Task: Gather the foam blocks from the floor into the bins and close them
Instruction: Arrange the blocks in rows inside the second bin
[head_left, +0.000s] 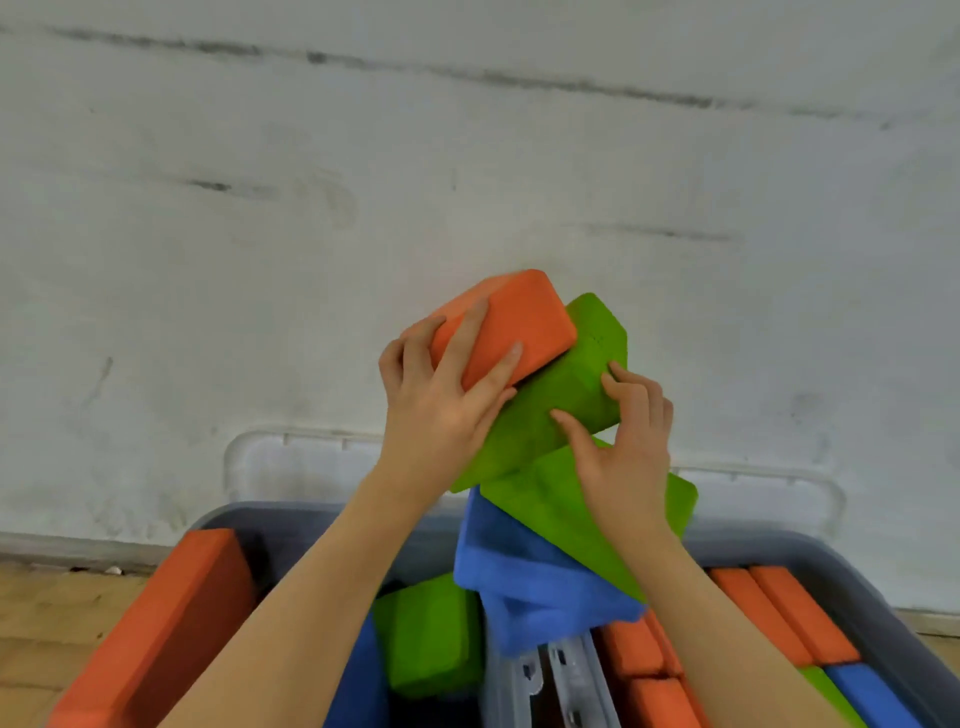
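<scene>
A: Where are the blocks just now?

B: An armful is held up above the bins. The orange block (506, 325) is on top at the far end, a green block (558, 395) tilts just under it, a second green block (587, 512) lies below that, and a blue block (524, 566) hangs lowest, over the gap between the 2 bins.

A: And the hands?

B: The left hand (441, 400) has its fingers curled over the orange block, thumb round its left end. The right hand (626, 441) presses spread, slightly bent fingers on the upper green block; I judge it steadies the stack more than it clamps.

A: How will they handle?

B: Likely light, soft and a bit grippy, so they squeeze without harm. The risk is sliding, since the stack is skewed. Best to take each block across its narrow width, near the middle.

A: What surrounds them?

B: The left bin (234, 514) holds orange, green and blue blocks; the right bin (852, 577) holds packed orange ones, with blue and green at the near right. A clear lid (270, 462) leans against the white wall (363, 156). Wooden floor (47, 613) shows at the left.
</scene>
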